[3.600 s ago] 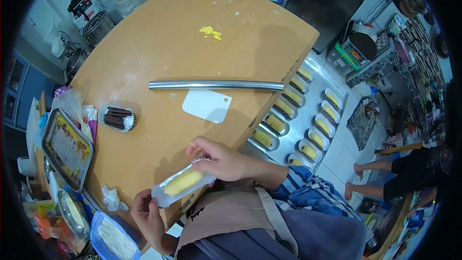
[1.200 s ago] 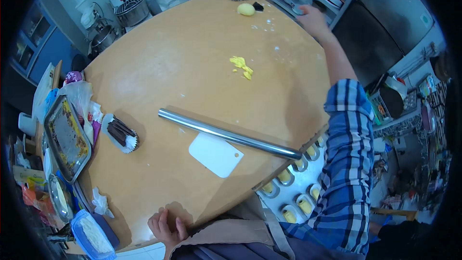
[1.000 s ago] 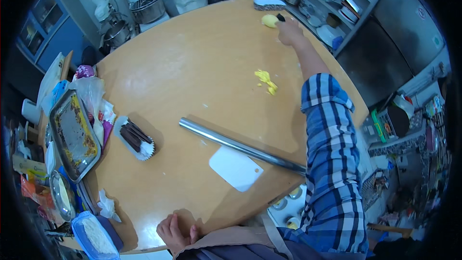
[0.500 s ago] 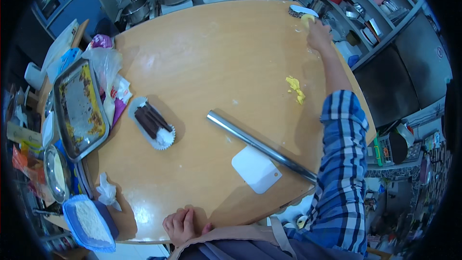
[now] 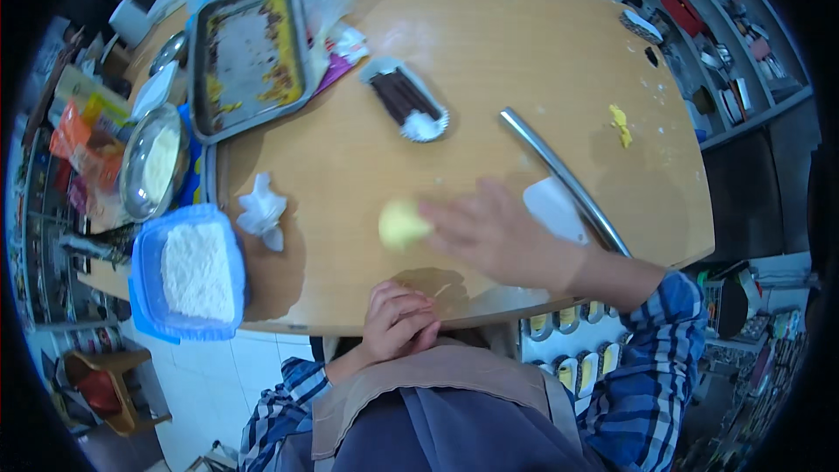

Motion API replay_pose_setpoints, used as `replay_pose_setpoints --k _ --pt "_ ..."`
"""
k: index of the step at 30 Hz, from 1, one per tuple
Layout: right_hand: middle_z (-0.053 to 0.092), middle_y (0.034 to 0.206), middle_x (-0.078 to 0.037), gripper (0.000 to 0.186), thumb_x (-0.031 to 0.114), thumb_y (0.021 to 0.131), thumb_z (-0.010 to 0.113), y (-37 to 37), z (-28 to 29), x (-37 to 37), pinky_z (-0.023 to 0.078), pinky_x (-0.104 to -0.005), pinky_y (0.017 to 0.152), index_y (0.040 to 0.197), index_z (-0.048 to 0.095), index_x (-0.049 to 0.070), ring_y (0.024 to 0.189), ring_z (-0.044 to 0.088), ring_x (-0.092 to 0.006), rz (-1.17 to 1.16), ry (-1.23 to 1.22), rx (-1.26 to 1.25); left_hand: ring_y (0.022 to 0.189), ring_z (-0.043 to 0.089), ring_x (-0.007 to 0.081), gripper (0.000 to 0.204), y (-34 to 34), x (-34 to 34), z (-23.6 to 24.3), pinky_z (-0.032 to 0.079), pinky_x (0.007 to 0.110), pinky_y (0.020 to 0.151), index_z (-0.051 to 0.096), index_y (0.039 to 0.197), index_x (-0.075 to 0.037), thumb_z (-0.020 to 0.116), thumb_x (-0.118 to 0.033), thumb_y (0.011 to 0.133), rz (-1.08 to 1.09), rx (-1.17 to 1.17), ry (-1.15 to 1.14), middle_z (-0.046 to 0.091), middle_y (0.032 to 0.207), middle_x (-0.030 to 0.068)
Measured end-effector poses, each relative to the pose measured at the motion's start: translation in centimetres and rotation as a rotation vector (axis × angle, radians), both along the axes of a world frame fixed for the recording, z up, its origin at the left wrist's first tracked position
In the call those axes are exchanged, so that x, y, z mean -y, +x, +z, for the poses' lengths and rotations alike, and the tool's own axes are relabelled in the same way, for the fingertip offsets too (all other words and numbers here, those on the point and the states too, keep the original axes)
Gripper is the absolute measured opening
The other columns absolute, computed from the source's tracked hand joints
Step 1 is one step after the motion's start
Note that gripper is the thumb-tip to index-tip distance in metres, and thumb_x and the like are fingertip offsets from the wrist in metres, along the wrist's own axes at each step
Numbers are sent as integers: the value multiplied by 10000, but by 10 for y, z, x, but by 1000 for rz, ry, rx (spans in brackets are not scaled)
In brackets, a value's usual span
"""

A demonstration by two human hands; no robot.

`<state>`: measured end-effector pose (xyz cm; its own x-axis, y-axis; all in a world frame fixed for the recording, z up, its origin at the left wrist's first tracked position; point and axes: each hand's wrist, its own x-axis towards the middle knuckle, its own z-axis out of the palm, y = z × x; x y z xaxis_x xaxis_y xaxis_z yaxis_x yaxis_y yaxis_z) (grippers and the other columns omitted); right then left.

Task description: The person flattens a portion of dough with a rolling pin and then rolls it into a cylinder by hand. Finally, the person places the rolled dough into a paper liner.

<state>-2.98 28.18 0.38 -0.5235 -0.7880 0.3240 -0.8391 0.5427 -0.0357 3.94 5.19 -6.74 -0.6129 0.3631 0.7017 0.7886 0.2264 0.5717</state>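
- On the round wooden counter (image 5: 489,61), a metal tray (image 5: 247,57) with yellow crumbs sits at the far left, beside a blue tub of white flour (image 5: 194,271).
- A long steel rod (image 5: 564,179) lies at an angle, a white scraper (image 5: 554,208) touching it.
- The right hand (image 5: 502,236), blurred, reaches over the counter, its grip clamped on a yellow dough ball (image 5: 400,225) at the fingertips, near the front edge.
- The left hand (image 5: 398,319) rests curled at the counter's edge, fingers together, holding nothing visible.
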Motion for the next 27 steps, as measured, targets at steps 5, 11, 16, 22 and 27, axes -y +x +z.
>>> replay_pose_setpoints --k 5,11,16,22,27 --pt "585 1295 -122 305 87 790 608 34 14 -2 394 -523 942 1086 675 114 1171 527 -304 -13 -22 423 832 589 275 132 3 49 20 478 401 719 642 842 -61 735 -65 748 56 21 42 623 878 91" --pt "590 1114 -194 294 154 861 642 20 21 -94 472 -426 862 1123 615 22 982 593 -357 -933 -6 257 879 552 301 73 -5 70 38 466 406 738 623 832 -24 663 -36 772 302 74 17 600 922 142" --pt "577 1046 -200 290 104 869 619 36 -13 -116 466 -443 831 1139 579 4 935 588 -384 -1088 -59 474 969 530 325 134 -20 70 47 459 418 823 653 906 -1 652 -19 774 309 48 -15 596 1004 162" --pt "584 1069 -183 253 125 910 579 54 20 -46 483 -440 765 1133 544 10 904 592 -371 -796 -231 313 1046 540 338 327 -37 65 73 441 430 904 695 1076 -39 690 -90 753 417 -57 -158 625 1133 144" --pt "582 933 -103 269 101 830 601 43 21 32 492 -409 720 1092 587 41 831 591 -303 -310 -130 150 1309 425 384 396 -53 52 89 265 500 1103 644 1229 -48 621 -131 842 461 -83 -329 551 1350 168"
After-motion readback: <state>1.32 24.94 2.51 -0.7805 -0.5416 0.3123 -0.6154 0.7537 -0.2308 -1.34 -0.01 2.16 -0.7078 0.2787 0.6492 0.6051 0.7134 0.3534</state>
